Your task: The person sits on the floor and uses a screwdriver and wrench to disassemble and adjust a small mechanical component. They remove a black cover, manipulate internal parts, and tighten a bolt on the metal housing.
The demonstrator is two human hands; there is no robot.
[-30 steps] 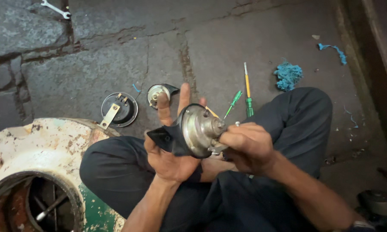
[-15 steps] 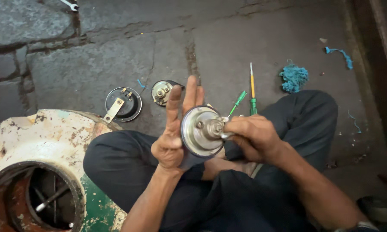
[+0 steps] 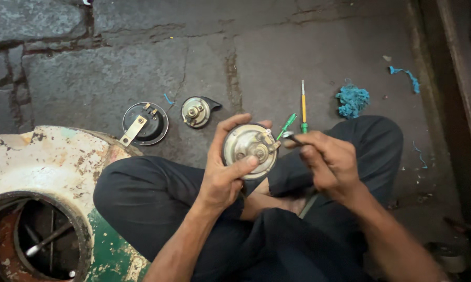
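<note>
My left hand (image 3: 226,175) grips a round metal disc-shaped horn (image 3: 248,150) over my crossed legs, thumb across its face and fingers behind its rim. My right hand (image 3: 329,162) sits just right of the horn, fingers closed on a thin dark tool (image 3: 293,138) whose tip meets the terminal at the horn's right edge. A green-handled screwdriver (image 3: 287,125) and a yellow-handled screwdriver (image 3: 303,107) lie on the stone floor just beyond my hands.
Two more round horns lie on the floor: a black one with a bracket (image 3: 143,124) and a smaller metal one (image 3: 196,111). A rusty white and green drum (image 3: 52,172) stands at the left. A blue rag (image 3: 352,99) lies at the right.
My left hand went from a flat open palm behind the horn to a closed grip around it. The horn now faces up at me. My right hand moved off its centre to the right edge.
</note>
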